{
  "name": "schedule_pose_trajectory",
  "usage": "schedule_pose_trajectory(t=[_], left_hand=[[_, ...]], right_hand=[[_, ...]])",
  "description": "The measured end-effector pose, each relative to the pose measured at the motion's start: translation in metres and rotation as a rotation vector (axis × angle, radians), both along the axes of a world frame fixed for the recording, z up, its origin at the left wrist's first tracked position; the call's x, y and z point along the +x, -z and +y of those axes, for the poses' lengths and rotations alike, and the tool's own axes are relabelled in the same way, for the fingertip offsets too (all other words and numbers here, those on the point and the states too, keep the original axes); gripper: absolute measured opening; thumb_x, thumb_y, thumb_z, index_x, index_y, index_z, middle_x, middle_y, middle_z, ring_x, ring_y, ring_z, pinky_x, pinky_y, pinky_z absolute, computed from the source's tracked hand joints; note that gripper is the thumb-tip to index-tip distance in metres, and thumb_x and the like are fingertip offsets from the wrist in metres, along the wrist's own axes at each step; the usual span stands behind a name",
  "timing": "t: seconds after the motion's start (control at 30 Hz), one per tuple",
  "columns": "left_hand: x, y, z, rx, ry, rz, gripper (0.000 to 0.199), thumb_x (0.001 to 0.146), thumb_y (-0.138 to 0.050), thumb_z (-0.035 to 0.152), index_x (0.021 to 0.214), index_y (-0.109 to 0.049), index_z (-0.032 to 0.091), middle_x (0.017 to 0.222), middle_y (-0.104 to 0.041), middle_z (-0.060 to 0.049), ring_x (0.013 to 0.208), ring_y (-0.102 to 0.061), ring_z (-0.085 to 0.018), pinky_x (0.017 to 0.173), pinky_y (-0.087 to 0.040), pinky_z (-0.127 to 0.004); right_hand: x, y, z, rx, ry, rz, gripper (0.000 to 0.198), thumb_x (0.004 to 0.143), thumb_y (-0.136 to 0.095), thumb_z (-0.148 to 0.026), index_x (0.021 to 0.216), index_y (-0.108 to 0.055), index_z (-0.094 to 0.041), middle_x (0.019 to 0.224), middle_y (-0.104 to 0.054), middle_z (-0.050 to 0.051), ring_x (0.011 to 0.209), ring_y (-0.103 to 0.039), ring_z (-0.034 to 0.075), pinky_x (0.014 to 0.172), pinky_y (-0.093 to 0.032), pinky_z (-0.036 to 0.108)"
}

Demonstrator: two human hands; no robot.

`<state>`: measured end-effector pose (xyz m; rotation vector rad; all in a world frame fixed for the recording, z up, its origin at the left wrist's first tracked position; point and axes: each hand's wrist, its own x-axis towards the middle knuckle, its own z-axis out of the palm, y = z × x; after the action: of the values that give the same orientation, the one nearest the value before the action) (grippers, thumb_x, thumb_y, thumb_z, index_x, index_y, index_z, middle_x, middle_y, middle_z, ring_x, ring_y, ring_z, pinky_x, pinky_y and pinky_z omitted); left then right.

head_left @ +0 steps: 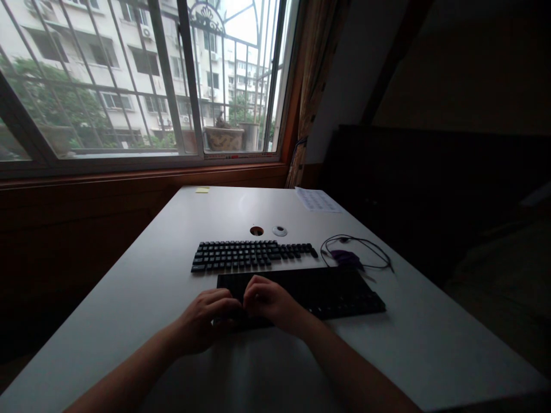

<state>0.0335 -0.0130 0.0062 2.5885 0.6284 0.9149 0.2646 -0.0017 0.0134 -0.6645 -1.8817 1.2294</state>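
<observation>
A black keyboard point(327, 289) lies on the white table, its top mostly dark and bare, with a few keys visible along its front right part. My left hand point(210, 315) rests at its left end, fingers bent over the front left corner. Right beside it, my right hand point(269, 298) is closed in a pinch over the keyboard's left part. Its fingertips are low on the board, and what they hold is hidden. Just behind the keyboard, loose black keycaps point(235, 255) lie in rows on the table, set out like a keyboard layout.
A coiled black cable point(379, 246) and a purple cloth-like piece point(346, 259) lie right of the keycaps. Behind them are a round table hole point(257, 230) and a round cover point(279, 230). Paper sheets point(318, 200) and a yellow note point(202, 190) lie at the far edge, below a barred window.
</observation>
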Motion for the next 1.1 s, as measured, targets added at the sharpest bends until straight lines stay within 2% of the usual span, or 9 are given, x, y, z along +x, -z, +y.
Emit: schedule_pose_trajectory(t=[0.17,0.37,0.47,0.57,0.7,0.83,0.97,1.1], left_hand=[[0.000,0.002,0.001,-0.135,0.004,-0.018,0.011,0.094,-0.055,0.022,0.105,-0.057,0.018,0.089,-0.061,-0.005,0.075,-0.056,-0.015,0.066,-0.042,-0.026],[0.000,0.000,0.000,-0.133,-0.003,-0.007,0.011,0.093,-0.056,0.021,0.103,-0.058,0.019,0.086,-0.060,-0.003,0.072,-0.054,-0.014,0.064,-0.040,-0.025],[0.000,-0.001,-0.002,-0.150,-0.019,-0.068,0.015,0.091,-0.058,0.021,0.105,-0.055,0.019,0.086,-0.061,-0.003,0.073,-0.055,-0.015,0.066,-0.043,-0.026],[0.001,-0.003,-0.004,-0.185,-0.024,-0.113,0.021,0.090,-0.057,0.020,0.111,-0.054,0.019,0.093,-0.062,-0.006,0.079,-0.058,-0.017,0.071,-0.046,-0.028],[0.005,-0.006,-0.003,-0.252,0.006,-0.141,0.013,0.091,-0.056,0.020,0.104,-0.057,0.017,0.088,-0.062,-0.006,0.075,-0.057,-0.015,0.067,-0.046,-0.026],[0.005,-0.005,0.001,-0.314,-0.008,-0.159,0.014,0.092,-0.058,0.022,0.104,-0.060,0.017,0.090,-0.066,-0.006,0.077,-0.062,-0.015,0.068,-0.048,-0.025],[0.002,0.005,0.005,-0.285,-0.052,-0.143,0.019,0.091,-0.060,0.020,0.109,-0.062,0.019,0.093,-0.071,-0.005,0.072,-0.064,-0.013,0.064,-0.049,-0.022],[0.001,0.011,0.006,-0.191,-0.083,-0.138,0.021,0.086,-0.065,0.015,0.107,-0.063,0.019,0.090,-0.073,-0.004,0.069,-0.066,-0.013,0.063,-0.051,-0.021]], right_hand=[[-0.002,0.000,-0.002,-0.038,0.029,0.059,0.006,0.081,-0.071,-0.024,0.077,-0.068,-0.020,0.085,-0.053,-0.001,0.069,-0.056,0.010,0.063,-0.049,0.024],[0.000,-0.003,-0.001,-0.023,0.023,0.008,0.004,0.080,-0.071,-0.020,0.078,-0.068,-0.020,0.084,-0.055,-0.001,0.072,-0.056,0.011,0.064,-0.049,0.024],[-0.001,-0.002,0.000,0.002,0.029,-0.016,0.003,0.081,-0.069,-0.017,0.079,-0.067,-0.020,0.085,-0.055,-0.001,0.074,-0.056,0.011,0.066,-0.049,0.024],[-0.003,-0.002,-0.001,0.046,0.070,-0.027,0.008,0.081,-0.066,-0.012,0.080,-0.067,-0.020,0.084,-0.055,-0.001,0.075,-0.056,0.011,0.066,-0.047,0.024],[-0.005,-0.001,-0.003,0.054,0.117,-0.035,0.015,0.077,-0.065,-0.004,0.077,-0.068,-0.019,0.083,-0.055,-0.002,0.073,-0.056,0.011,0.065,-0.046,0.023],[-0.006,0.000,-0.004,0.052,0.165,-0.030,0.016,0.077,-0.066,-0.005,0.077,-0.069,-0.020,0.084,-0.055,-0.002,0.074,-0.056,0.011,0.066,-0.045,0.023],[-0.005,0.001,-0.002,0.056,0.185,-0.033,0.016,0.077,-0.067,-0.005,0.078,-0.069,-0.021,0.084,-0.054,-0.002,0.075,-0.055,0.011,0.067,-0.044,0.023],[-0.002,-0.002,-0.001,0.040,0.151,-0.033,0.015,0.078,-0.067,-0.007,0.079,-0.069,-0.021,0.085,-0.055,-0.002,0.077,-0.055,0.011,0.070,-0.044,0.024]])
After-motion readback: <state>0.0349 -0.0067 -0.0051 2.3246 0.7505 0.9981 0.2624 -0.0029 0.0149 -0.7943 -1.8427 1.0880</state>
